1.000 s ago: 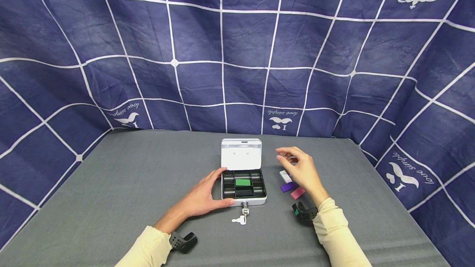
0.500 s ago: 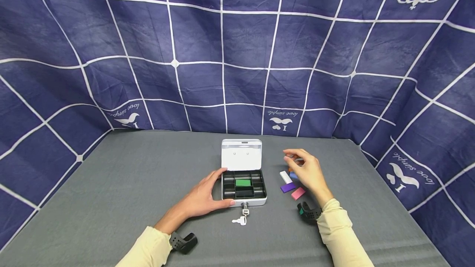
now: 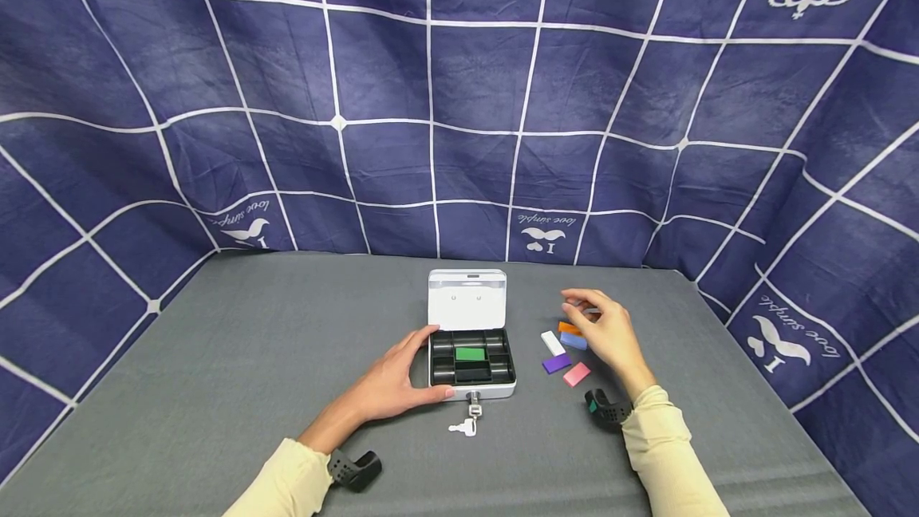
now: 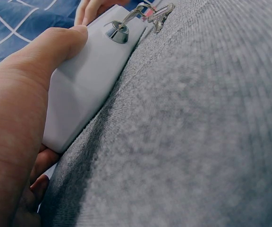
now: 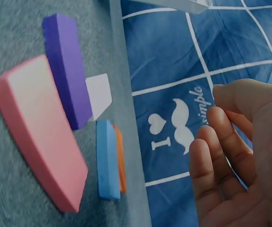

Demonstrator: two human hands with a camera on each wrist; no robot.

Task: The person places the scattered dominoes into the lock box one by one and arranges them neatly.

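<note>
My left hand [image 3: 391, 377] grips the left side of a small white cash box [image 3: 497, 391], thumb on its front wall and fingers toward the back corner. The box's lid [image 3: 467, 301] stands up, and a green block [image 3: 470, 354] lies in its black divided tray [image 3: 443, 372]. My right hand [image 3: 606, 335] hovers over the table to the right, fingers loosely curled with nothing between them. Below and beside it lie a pink block [image 5: 41, 137], a purple block [image 5: 66, 71], a white block [image 5: 99, 94], a blue block [image 5: 108, 161] and an orange block [image 5: 120, 156].
A keyring with keys [image 3: 467, 426] hangs from the lock at the box's front and rests on the table. Grey cloth covers the table [image 3: 287, 325]. Behind it hangs a blue curtain [image 3: 474, 166] with a white grid.
My right hand has drifted right, away from the box, bringing the blue and orange blocks into view. The left hand and the box have stayed in place.
</note>
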